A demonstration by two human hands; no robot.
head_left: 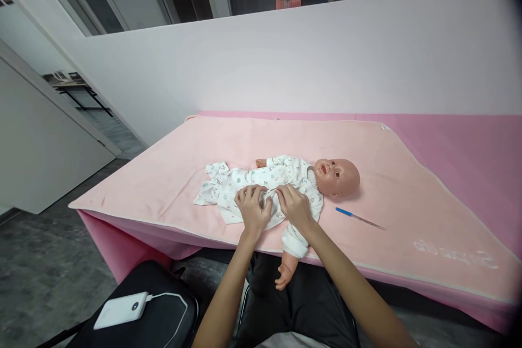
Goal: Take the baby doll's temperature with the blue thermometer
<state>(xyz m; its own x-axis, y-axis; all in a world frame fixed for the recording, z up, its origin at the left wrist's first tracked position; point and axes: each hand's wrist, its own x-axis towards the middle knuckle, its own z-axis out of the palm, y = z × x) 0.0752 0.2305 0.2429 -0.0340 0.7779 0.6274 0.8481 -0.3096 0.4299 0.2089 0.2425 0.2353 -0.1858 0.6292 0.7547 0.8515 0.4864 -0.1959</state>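
1. Pinching the printed garment point(244, 176) — left hand point(253, 205) and right hand point(292, 202) side by side, fingertips close together.
2. Doll point(337, 178): on its back on the pink blanket point(228, 138), head rightward.
3. Blue-handled tool point(353, 216): near the head.

Smooth plastic doll point(342, 176), cloth outfit point(265, 175)

1. My one feed looks forward and down from the wearer's head.
2. It sits close above the tabletop point(155, 174), with the hands point(253, 207) just below centre.
3. Farther off, I see the white wall point(305, 65).
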